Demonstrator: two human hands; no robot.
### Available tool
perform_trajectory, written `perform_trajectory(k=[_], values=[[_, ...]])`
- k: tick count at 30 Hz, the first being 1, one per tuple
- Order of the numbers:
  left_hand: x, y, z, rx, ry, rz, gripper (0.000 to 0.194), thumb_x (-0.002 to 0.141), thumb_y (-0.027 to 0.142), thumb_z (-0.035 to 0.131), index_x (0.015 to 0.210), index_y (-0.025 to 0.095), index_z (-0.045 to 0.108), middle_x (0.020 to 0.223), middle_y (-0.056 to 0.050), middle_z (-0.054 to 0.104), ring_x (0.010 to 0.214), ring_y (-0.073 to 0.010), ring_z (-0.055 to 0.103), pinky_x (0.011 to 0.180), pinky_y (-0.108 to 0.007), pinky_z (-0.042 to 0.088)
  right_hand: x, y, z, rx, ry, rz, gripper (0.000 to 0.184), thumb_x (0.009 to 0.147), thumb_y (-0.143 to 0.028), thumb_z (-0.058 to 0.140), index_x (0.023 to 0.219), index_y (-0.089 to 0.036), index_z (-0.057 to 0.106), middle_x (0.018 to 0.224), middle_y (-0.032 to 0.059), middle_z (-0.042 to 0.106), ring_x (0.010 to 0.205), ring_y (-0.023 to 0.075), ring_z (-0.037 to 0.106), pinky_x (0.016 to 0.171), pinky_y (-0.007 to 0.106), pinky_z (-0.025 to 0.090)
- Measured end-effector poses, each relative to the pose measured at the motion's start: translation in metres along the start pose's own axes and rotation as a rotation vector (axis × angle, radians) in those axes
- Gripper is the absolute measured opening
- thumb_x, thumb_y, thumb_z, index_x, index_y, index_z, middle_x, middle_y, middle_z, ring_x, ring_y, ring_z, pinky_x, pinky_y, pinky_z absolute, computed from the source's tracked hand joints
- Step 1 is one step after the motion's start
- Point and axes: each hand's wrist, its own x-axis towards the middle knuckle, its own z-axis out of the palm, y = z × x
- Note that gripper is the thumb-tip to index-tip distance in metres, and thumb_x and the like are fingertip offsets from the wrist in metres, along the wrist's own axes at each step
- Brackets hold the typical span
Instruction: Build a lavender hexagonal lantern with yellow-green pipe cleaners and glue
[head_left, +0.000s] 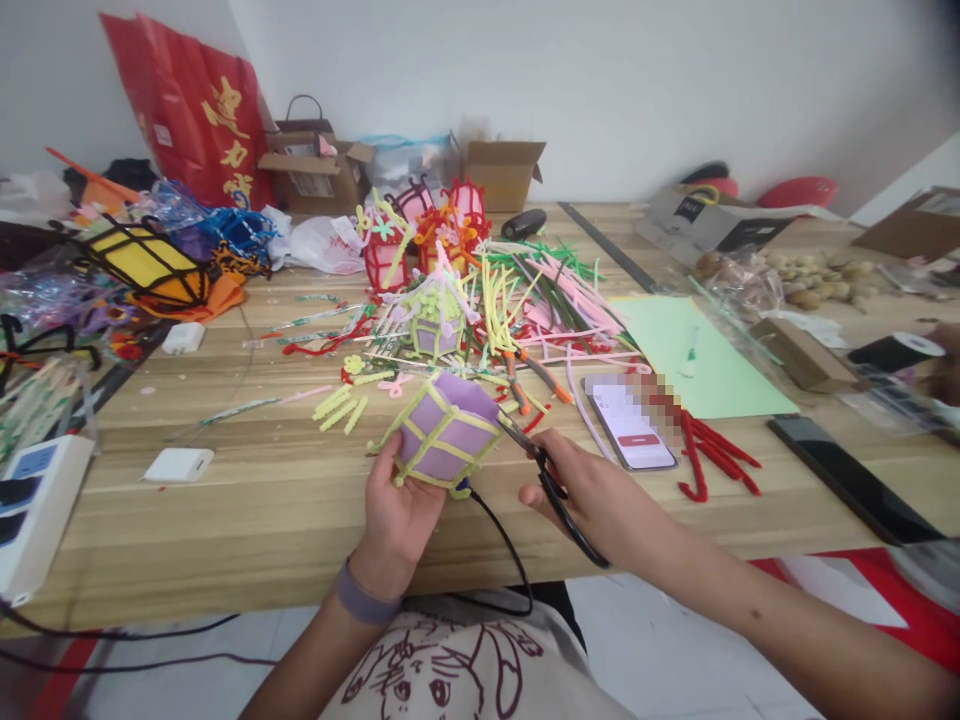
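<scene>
The left hand (405, 510) cradled a purple lantern (442, 463) from below, while the right hand (604, 492) gripped black scissors (553, 485), tips close by the lantern's rim. Just past the right hand I saw a lit phone (628, 428), and farther out beyond both, colourful fuzzy stems (574, 298) littered the desk (277, 530).

Pipe cleaners (576, 292), pliers (553, 379) and a yellow-and-black lantern (144, 258) on a wooden table (281, 520) suggest a craft workshop.

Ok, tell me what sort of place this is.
Likely a craft workspace: fuzzy coloured stems are heaped on a wooden table, the left hand holds a purple lantern with yellow edging, and the right hand holds scissors.
</scene>
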Motion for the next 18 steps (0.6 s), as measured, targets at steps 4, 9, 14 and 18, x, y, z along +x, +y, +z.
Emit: perform_trajectory(k=[4, 9, 14, 18], values=[[-0.003, -0.001, 0.002, 0.015, -0.023, 0.062, 0.025, 0.091, 0.02, 0.048, 0.096, 0.021, 0.072, 0.085, -0.001, 0.078, 0.079, -0.0164, 0.072, 0.077, -0.03, 0.057, 0.002, -0.004, -0.003, -0.014, -0.029, 0.011, 0.026, 0.093, -0.042, 0.043, 0.103, -0.019, 0.046, 0.079, 0.0085, 0.066, 0.071, 0.025, 0.066, 0.057, 0.029, 0.041], [-0.005, -0.002, 0.005, 0.036, -0.071, 0.121, 0.025, 0.09, 0.021, 0.049, 0.096, 0.021, 0.073, 0.088, -0.002, 0.078, 0.084, -0.0168, 0.072, 0.079, -0.03, 0.057, 0.005, -0.01, -0.007, -0.047, -0.056, 0.045, 0.026, 0.092, -0.04, 0.045, 0.106, -0.018, 0.046, 0.085, 0.0109, 0.07, 0.076, 0.027, 0.068, 0.059, 0.029, 0.042], [-0.006, -0.003, 0.007, 0.048, -0.062, 0.145, 0.027, 0.09, 0.021, 0.047, 0.095, 0.021, 0.074, 0.091, -0.002, 0.078, 0.086, -0.0176, 0.072, 0.08, -0.031, 0.056, 0.009, -0.014, -0.009, -0.121, -0.061, 0.086, 0.028, 0.091, -0.041, 0.048, 0.108, -0.019, 0.048, 0.088, 0.0114, 0.071, 0.079, 0.0284, 0.07, 0.059, 0.029, 0.041], [-0.005, -0.003, 0.005, 0.05, -0.087, 0.174, 0.028, 0.09, 0.022, 0.047, 0.1, 0.022, 0.073, 0.095, -0.002, 0.077, 0.088, -0.0182, 0.071, 0.08, -0.031, 0.055, 0.012, -0.017, -0.01, -0.145, -0.086, 0.103, 0.028, 0.092, -0.042, 0.047, 0.108, -0.018, 0.047, 0.092, 0.0114, 0.071, 0.081, 0.0284, 0.071, 0.059, 0.029, 0.04]])
